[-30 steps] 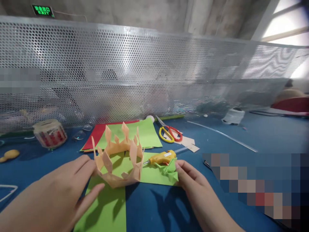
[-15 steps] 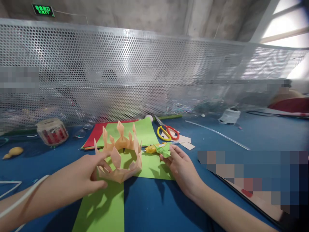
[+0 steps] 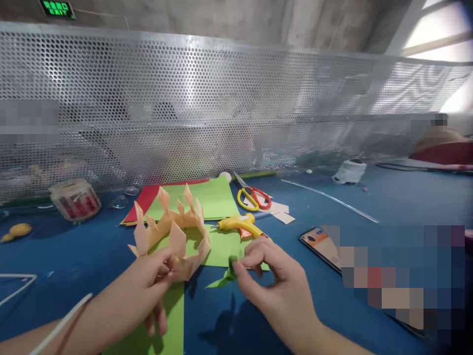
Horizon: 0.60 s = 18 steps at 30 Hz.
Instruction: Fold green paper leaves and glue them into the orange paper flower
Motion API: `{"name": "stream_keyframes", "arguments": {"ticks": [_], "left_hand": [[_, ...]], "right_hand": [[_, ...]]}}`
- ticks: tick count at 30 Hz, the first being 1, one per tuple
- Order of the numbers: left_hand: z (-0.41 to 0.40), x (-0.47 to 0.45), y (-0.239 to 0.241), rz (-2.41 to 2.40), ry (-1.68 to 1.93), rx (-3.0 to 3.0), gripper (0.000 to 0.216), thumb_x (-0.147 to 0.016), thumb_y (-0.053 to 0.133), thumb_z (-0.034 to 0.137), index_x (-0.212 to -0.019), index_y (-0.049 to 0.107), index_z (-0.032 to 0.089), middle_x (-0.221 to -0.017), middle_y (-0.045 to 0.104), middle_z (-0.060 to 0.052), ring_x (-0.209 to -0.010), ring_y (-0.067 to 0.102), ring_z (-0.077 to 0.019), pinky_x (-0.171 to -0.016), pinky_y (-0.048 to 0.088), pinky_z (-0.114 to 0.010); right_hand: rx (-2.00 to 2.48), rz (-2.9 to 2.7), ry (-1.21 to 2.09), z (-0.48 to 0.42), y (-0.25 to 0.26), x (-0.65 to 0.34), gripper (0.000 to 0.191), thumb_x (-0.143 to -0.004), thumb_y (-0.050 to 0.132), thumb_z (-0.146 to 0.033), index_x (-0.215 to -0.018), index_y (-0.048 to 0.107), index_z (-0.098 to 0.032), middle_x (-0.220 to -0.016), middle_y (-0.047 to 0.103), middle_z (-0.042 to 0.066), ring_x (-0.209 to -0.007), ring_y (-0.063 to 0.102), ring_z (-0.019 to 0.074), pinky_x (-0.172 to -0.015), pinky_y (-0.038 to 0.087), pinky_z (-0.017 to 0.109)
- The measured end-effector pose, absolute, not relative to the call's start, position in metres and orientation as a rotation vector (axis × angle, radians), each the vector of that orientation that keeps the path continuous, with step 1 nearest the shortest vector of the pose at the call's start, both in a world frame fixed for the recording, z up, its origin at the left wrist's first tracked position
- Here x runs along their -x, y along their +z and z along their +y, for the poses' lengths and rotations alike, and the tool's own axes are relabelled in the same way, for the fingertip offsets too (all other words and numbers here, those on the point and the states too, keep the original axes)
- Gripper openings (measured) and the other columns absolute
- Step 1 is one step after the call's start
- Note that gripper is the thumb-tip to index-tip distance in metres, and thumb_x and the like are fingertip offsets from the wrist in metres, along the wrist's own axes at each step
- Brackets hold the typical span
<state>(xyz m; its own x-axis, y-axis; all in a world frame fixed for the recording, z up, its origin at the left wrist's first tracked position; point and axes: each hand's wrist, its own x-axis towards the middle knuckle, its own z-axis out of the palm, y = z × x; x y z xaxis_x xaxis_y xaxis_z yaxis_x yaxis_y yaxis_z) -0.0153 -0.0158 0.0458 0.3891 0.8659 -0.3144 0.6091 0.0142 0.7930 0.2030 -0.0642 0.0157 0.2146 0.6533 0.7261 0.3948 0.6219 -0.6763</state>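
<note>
My left hand (image 3: 150, 281) is closed on the near edge of a peach paper crown (image 3: 190, 266) with pointed, folded tips. The crown stands over green paper. Between thumb and fingers, my right hand (image 3: 279, 276) pinches a small folded green paper piece (image 3: 224, 278), held to the right of the crown. Just behind that hand lies a yellow glue gun (image 3: 240, 222), its nozzle pointing left toward the crown. Scissors (image 3: 252, 197) with yellow and red handles rest behind the glue gun on pale paper scraps (image 3: 284, 216).
Green sheets (image 3: 218, 195) and a red sheet (image 3: 148, 199) are stacked at the back. A jar (image 3: 76, 199) with red contents stands at the left. To the right lie a phone (image 3: 320, 249) and a clear glue stick (image 3: 332, 201). A perforated metal screen (image 3: 207, 98) borders the blue table.
My right hand has brought the green paper piece nearer and turned it, uncovering the glue gun. My left hand has shifted its grip to the crown's near edge, and the crown has turned and tilted.
</note>
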Motion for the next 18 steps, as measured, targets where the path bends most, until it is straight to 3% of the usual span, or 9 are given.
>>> {"name": "stream_keyframes", "arguments": {"ticks": [2,5,11,15,18], "left_hand": [[-0.018,0.008,0.045,1.289,0.38,-1.622,0.056,-0.069,0.058,0.071,-0.096,0.049,0.022,-0.073,0.074,-0.006,-0.042,0.068,-0.0185,-0.036,0.045,-0.023],[-0.021,0.0,0.048,1.273,0.456,-1.573,0.071,-0.069,0.055,0.073,-0.11,0.051,0.015,-0.048,0.066,-0.002,-0.037,0.061,-0.0177,-0.039,0.044,-0.023],[-0.034,-0.011,0.046,1.236,0.65,-1.581,0.051,-0.078,0.051,0.071,-0.083,0.059,0.021,-0.029,0.046,0.007,-0.027,0.037,-0.0099,-0.037,0.038,-0.02],[-0.041,-0.015,0.039,1.195,0.73,-1.607,0.043,-0.083,0.057,0.066,-0.074,0.062,0.025,-0.031,0.05,0.006,-0.026,0.037,-0.0117,-0.034,0.036,-0.022],[-0.045,-0.02,0.04,1.146,0.808,-1.667,0.041,-0.082,0.06,0.065,-0.066,0.064,0.027,-0.03,0.05,0.005,-0.029,0.046,-0.016,-0.041,0.049,-0.026]], "right_hand": [[0.934,-1.472,0.116,-0.068,0.019,-0.201,0.02,-0.076,0.067,-0.011,-0.06,0.058,-0.02,-0.06,0.058,-0.004,-0.053,0.052,0.009,-0.051,0.045,0.019],[0.903,-1.569,-0.01,-0.072,0.024,-0.2,0.016,-0.078,0.067,-0.01,-0.065,0.063,-0.019,-0.062,0.061,-0.003,-0.053,0.055,0.0083,-0.049,0.046,0.017],[0.855,-1.762,-0.324,-0.075,0.032,-0.196,0.015,-0.087,0.064,-0.009,-0.075,0.069,-0.017,-0.066,0.068,0.001,-0.056,0.061,0.0133,-0.054,0.051,0.024],[0.845,-1.846,-0.537,-0.079,0.032,-0.194,0.021,-0.092,0.061,-0.011,-0.074,0.07,-0.016,-0.063,0.069,0.002,-0.052,0.056,0.015,-0.051,0.047,0.028],[0.855,-1.859,-0.632,-0.081,0.034,-0.195,0.023,-0.094,0.06,-0.011,-0.075,0.071,-0.015,-0.064,0.07,0.002,-0.052,0.056,0.0157,-0.052,0.046,0.029]]}}
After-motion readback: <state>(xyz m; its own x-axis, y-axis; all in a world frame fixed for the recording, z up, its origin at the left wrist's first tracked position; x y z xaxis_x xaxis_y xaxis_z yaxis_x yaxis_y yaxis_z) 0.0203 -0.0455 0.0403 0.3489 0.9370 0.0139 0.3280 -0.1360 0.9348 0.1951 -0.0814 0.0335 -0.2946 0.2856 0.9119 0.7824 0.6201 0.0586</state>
